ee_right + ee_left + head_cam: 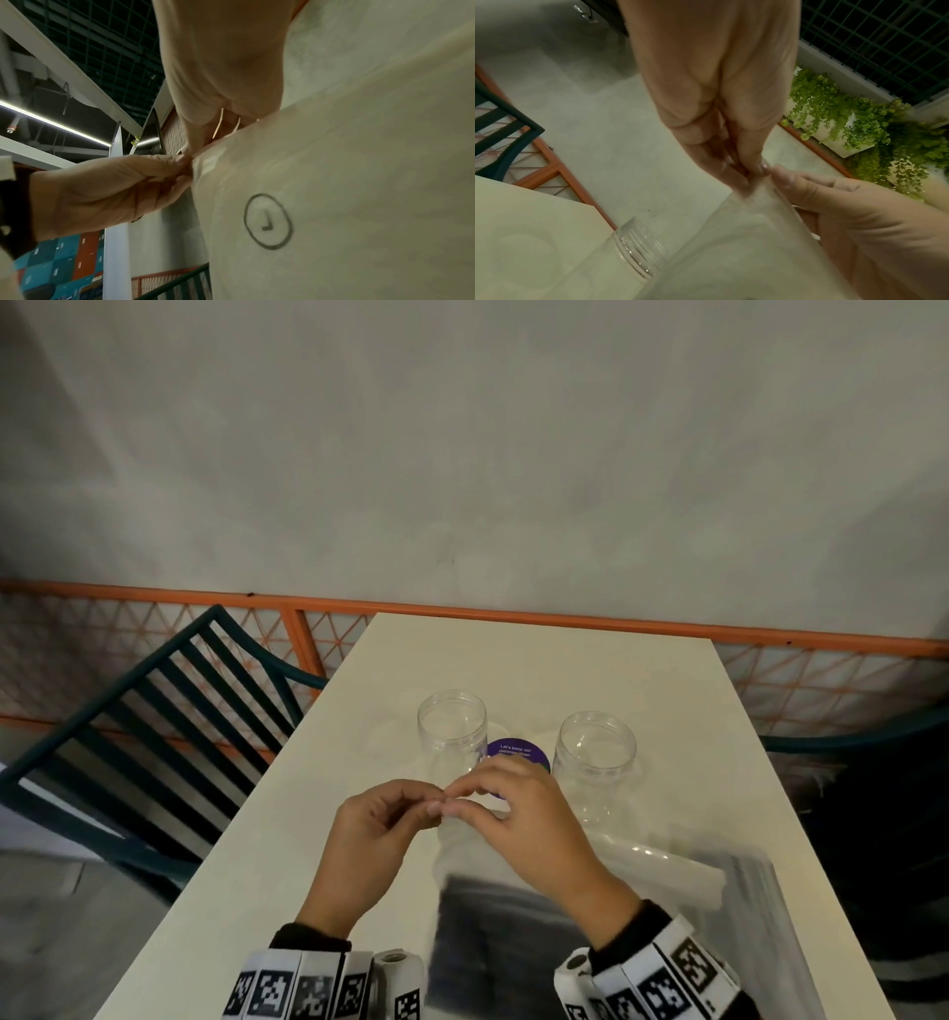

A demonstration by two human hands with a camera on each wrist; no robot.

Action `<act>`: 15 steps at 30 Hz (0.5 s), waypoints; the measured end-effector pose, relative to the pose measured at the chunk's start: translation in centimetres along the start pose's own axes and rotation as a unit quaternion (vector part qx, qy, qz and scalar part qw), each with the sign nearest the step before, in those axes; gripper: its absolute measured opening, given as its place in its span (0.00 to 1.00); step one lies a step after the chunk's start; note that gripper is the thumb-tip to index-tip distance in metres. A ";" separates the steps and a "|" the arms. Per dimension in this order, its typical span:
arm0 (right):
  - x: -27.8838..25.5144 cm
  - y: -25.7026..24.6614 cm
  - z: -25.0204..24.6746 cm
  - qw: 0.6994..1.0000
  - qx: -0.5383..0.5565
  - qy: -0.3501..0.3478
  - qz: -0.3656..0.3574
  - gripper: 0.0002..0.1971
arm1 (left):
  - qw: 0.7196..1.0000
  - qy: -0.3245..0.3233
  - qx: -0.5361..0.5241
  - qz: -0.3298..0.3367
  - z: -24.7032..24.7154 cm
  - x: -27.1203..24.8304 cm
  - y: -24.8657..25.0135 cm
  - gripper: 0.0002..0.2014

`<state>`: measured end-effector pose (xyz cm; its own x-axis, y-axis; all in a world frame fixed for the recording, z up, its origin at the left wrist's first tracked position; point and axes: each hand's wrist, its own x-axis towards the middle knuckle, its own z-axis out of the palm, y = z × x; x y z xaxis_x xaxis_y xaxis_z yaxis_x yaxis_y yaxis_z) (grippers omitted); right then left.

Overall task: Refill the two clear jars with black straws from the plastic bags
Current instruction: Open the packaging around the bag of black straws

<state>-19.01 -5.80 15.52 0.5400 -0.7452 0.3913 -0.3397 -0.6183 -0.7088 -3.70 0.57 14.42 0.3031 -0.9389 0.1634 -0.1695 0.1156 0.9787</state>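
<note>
Two empty clear jars stand open on the table, one on the left (pixel 452 729) and one on the right (pixel 595 752). In front of them I hold up a clear plastic bag (pixel 462 855) with black straws (pixel 493 942) in its lower part. My left hand (pixel 436 808) and right hand (pixel 462 799) both pinch the bag's top edge, fingertips almost touching. The left wrist view shows my left fingers (pixel 746 174) on the bag's corner (pixel 752 233) above a jar (pixel 639 253). The right wrist view shows my right fingers (pixel 190 148) pinching the bag (pixel 334 172), which bears a printed circle.
A purple round disc (pixel 513 749) lies between the jars. A second bag of black straws (pixel 744 891) lies at the right front of the white table (pixel 513 660). A dark slatted chair (pixel 154 737) stands at the left; an orange railing (pixel 513 611) runs behind.
</note>
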 end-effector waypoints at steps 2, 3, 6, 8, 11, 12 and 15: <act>-0.4 -0.1 0.1 0.996 -0.086 0.002 -0.037 0.18 | 0.998 0.008 0.052 0.030 0.2 -0.3 0.1 0.12; -0.6 0.0 0.2 0.988 -0.140 0.005 -0.058 0.16 | 0.995 0.021 0.082 0.049 0.2 -0.4 0.2 0.12; -1.1 0.9 -0.4 0.973 -0.220 0.021 -0.061 0.08 | 0.984 0.083 0.132 0.085 -0.8 -0.3 0.3 0.13; -1.6 2.3 -1.3 0.969 -0.242 0.029 -0.042 0.04 | 0.976 0.113 0.163 0.094 -2.2 -0.4 0.3 0.13; -2.7 4.2 -2.8 0.964 -0.266 0.028 -0.007 0.03 | 0.968 0.139 0.192 0.087 -3.8 -0.8 0.1 0.14; -3.0 4.6 -3.3 0.963 -0.270 0.026 0.006 0.05 | 0.965 0.146 0.198 0.086 -4.2 -0.9 0.0 0.14; -4.0 5.9 -5.0 0.962 -0.269 0.027 0.050 0.08 | 0.962 0.171 0.196 0.080 -5.2 -1.3 -0.4 0.12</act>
<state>-27.00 -7.77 12.69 0.4480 -0.8107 0.3770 -0.7448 -0.5717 -0.3443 0.87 3.44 14.45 0.5227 -0.7505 0.4045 -0.5602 0.0553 0.8265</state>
